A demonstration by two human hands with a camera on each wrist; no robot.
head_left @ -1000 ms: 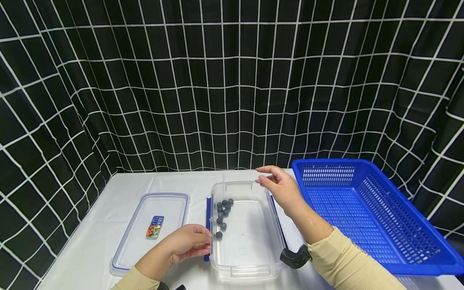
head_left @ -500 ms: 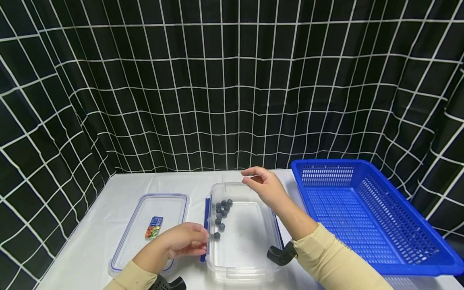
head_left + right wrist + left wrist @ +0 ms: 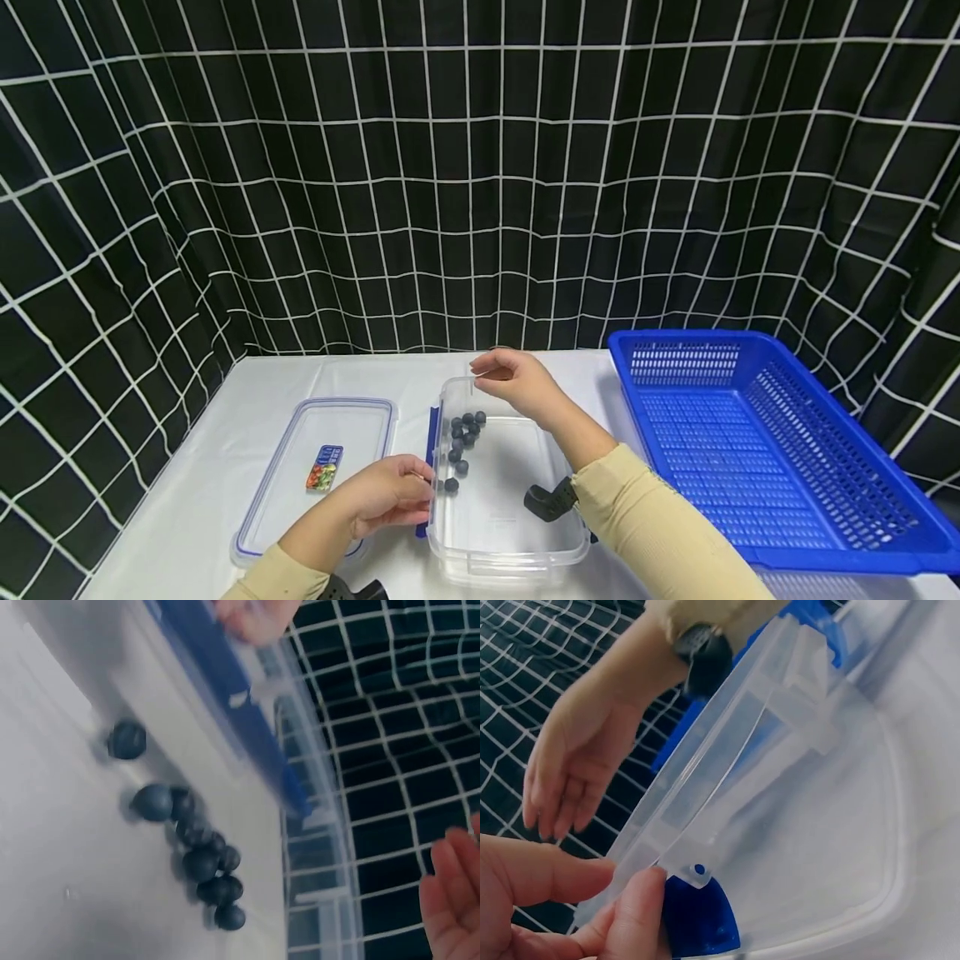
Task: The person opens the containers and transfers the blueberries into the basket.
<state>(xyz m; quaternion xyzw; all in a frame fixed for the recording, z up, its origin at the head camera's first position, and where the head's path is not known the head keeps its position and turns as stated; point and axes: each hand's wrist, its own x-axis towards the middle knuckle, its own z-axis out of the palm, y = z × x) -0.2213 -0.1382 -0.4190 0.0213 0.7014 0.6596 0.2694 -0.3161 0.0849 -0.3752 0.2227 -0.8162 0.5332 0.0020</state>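
Observation:
A clear plastic food container (image 3: 510, 557) stands uncovered on the table. Several blueberries (image 3: 462, 435) lie along its left side; in the right wrist view the blueberries (image 3: 201, 862) form a loose row on the bottom. My left hand (image 3: 393, 496) pinches the container's left rim between thumb and fingers, beside a blue latch (image 3: 700, 915) that hangs folded outward. My right hand (image 3: 521, 386) hovers above the container's far end, fingers loosely bent and no item visible in it. In the left wrist view this right hand (image 3: 581, 761) hangs past the container wall, fingers downward.
The container's clear lid (image 3: 363, 417), with a blue seal and a colourful label (image 3: 325, 468), lies flat on the left. A big blue perforated basket (image 3: 630, 400) occupies the right side. A black curtain (image 3: 480, 183) with a white grid encloses the white table (image 3: 187, 492).
My right hand has travelled left across the far end of the container, from its right corner toward the left one. The left hand stays at the left rim, and the blueberries keep their places.

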